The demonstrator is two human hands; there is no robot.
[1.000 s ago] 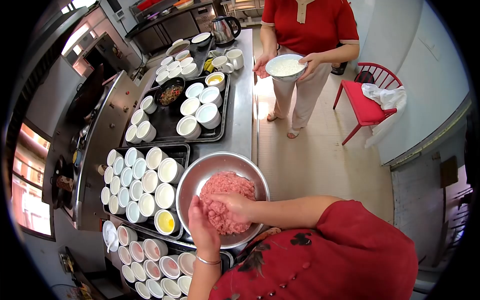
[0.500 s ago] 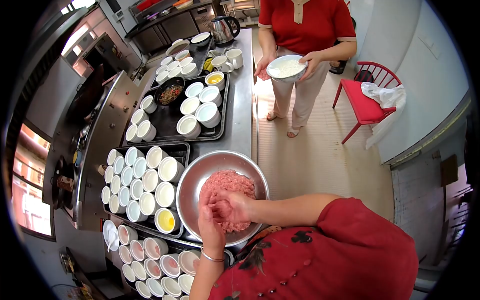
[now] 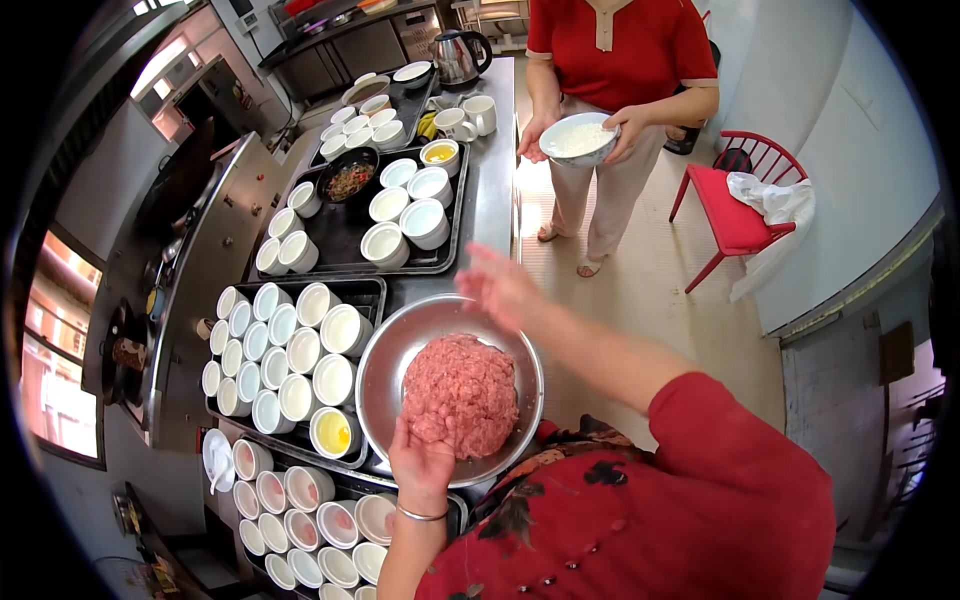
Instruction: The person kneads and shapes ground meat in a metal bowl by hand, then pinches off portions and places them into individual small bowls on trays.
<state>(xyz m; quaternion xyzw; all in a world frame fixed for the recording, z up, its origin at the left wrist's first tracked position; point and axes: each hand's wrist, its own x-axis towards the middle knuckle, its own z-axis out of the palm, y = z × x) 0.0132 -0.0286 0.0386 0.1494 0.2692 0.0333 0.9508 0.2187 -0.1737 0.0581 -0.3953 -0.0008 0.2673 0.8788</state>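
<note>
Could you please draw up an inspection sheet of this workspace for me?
Surface: steel table, largely covered by black trays.
Job's things: steel bowl containing minced meat; white ramekins on the trays, some with pinkish or yellow contents.
Clutter: mugs and an electric kettle towards the far end; a black bowl among the ramekins.
Hands: left hand at the meat's edge, grip unclear; right hand blurred by the steel bowl's rim, grip apparently open.
Cables: possible thin cord near the back wall, too small to confirm.
Surroundings: co-worker holding a patterned bowl of white food; red chair with a white bag.
</note>
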